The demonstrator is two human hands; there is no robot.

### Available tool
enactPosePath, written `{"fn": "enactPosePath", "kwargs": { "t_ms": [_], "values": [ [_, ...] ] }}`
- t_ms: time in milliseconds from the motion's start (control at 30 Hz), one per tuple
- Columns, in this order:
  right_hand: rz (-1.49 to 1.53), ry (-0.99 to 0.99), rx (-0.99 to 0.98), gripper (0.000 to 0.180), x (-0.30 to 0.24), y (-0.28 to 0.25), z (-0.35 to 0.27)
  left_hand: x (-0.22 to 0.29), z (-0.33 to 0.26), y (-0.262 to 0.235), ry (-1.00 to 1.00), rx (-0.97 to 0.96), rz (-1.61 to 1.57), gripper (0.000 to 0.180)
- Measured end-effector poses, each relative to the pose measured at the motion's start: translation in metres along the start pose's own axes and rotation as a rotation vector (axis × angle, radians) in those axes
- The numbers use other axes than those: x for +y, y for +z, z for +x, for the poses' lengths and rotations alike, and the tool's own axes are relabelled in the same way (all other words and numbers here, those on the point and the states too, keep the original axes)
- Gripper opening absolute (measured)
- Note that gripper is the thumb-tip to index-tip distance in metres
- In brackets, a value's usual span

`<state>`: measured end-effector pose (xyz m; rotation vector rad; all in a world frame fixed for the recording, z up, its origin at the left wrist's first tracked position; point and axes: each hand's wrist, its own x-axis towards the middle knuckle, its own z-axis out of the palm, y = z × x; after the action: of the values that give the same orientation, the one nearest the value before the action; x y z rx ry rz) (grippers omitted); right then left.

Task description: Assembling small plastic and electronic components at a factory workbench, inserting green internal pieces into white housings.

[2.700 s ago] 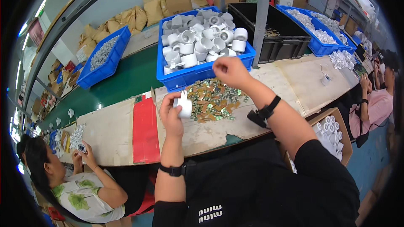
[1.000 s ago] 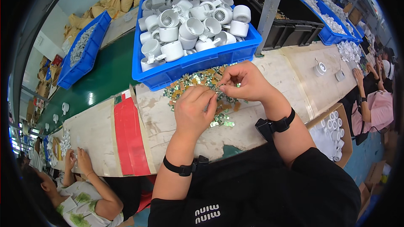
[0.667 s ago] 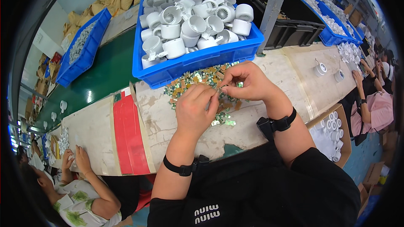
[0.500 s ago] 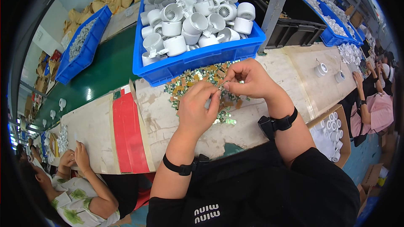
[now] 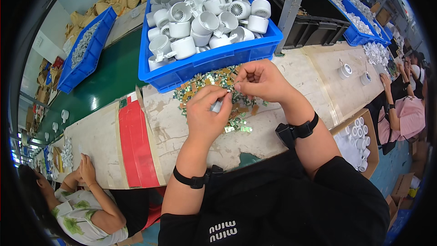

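My left hand (image 5: 204, 114) is closed in a pinch, with a tiny white-and-dark piece (image 5: 228, 91) at the tips of thumb and forefinger. It is too small for its kind to be told. Close by on the right, my right hand (image 5: 264, 81) also pinches, its fingertips a little apart from the left hand's; anything between them is too small to make out. Both hands hover over a heap of small green and tan circuit boards (image 5: 214, 78) on the worktable (image 5: 182, 148). Part of the heap is hidden behind my hands.
A blue crate (image 5: 214, 61) full of white plastic cup-shaped housings (image 5: 184, 48) stands just beyond the heap. Two white round parts (image 5: 345, 70) sit at the right. A cardboard box (image 5: 371, 155) of white cylinders is at lower right. Co-workers sit at left (image 5: 91, 214) and right (image 5: 405, 118).
My fingertips, close together before, have parted slightly, and the small piece now shows at my left fingertips. The whole view has shifted a little.
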<state>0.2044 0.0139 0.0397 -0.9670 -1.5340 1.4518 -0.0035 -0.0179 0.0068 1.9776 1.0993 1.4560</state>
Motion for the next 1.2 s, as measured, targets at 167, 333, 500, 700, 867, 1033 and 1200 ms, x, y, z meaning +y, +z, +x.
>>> {"fn": "enactPosePath", "kwargs": {
  "t_ms": [167,333,500,700,867,1033,1200],
  "values": [
    [-0.042,-0.08,0.057,0.007,0.007,-0.002,0.0,-0.007,-0.002,0.002,0.055,0.066,0.047,0.012],
    [0.013,-0.142,0.087,0.007,0.003,0.003,-0.001,0.003,-0.004,0.007,-0.359,0.126,-0.204,0.012],
    [0.022,-0.21,0.14,0.008,0.005,0.004,-0.001,-0.008,-0.006,0.005,-0.21,0.072,-0.107,0.011],
    [-0.194,-0.32,0.095,0.006,0.01,-0.001,0.001,0.001,-0.002,0.003,-0.111,0.043,-0.057,0.006],
    [-0.219,-0.353,0.038,0.009,0.008,-0.003,0.001,0.0,0.0,0.001,-0.057,0.008,-0.041,0.006],
    [-0.293,-0.306,0.009,0.008,0.001,-0.008,-0.004,0.002,0.0,0.0,-0.015,-0.059,0.016,0.003],
    [-0.374,-0.317,0.003,0.008,0.001,-0.01,-0.003,0.0,-0.001,0.0,-0.011,-0.078,0.07,0.002]
  ]
}}
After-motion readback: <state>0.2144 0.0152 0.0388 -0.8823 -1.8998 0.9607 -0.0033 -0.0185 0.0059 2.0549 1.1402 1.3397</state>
